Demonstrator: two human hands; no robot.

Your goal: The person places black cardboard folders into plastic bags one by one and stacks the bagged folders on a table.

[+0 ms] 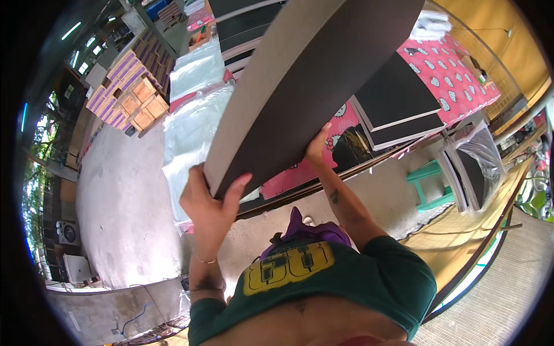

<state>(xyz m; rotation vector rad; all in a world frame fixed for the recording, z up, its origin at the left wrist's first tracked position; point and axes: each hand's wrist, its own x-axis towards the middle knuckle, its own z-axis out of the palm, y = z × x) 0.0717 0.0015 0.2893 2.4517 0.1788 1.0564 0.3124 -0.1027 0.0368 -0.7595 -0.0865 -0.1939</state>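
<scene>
A large, thick black panel point(311, 86) with a pale grey edge stands tilted up over the table in front of me. My left hand point(210, 199) is wrapped round its near corner, the thumb on the black face and the fingers over the grey edge. Farther right, my right hand point(317, 147) holds the panel by its lower edge; part of its fingers is hidden behind the board. Under the panel lies a pink patterned table cover point(294, 177). Right of my right hand, a dark torn patch point(352, 146) shows on this cover.
More black panels with pale edges point(398, 98) lie stacked on the table's right. Clear plastic sheets point(199, 132) cover its left part. A green stool point(430, 184) and plastic-wrapped panels point(473, 173) stand at right. Stacked boxes point(130, 78) and wooden crates point(141, 104) stand far left.
</scene>
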